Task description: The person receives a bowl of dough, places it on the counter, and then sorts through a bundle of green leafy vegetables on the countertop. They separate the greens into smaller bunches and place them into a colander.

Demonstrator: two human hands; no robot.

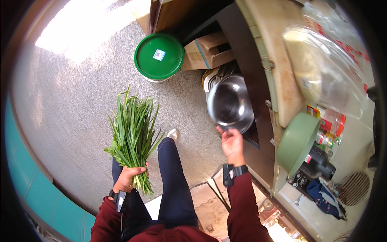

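Note:
A bunch of long green leafy stalks [134, 130], with some broader leaves at its left side, is held near its pale stem ends in my left hand [131, 177], above my lap. My right hand [231, 139] is at the near rim of a shiny stainless steel bowl [228, 103], thumb and fingers close to the edge. Whether those fingers grip the rim cannot be made out. The bowl is tilted, in front of an opening in the dark cabinet.
A green-lidded bucket [158, 56] stands on the speckled floor beside an open cardboard box [205, 51]. On the right counter are a green plastic basin [297, 142], a dark bottle [319, 163], plastic bags [323, 69] and a blue cloth [323, 198]. The dark cabinet [251, 69] runs below.

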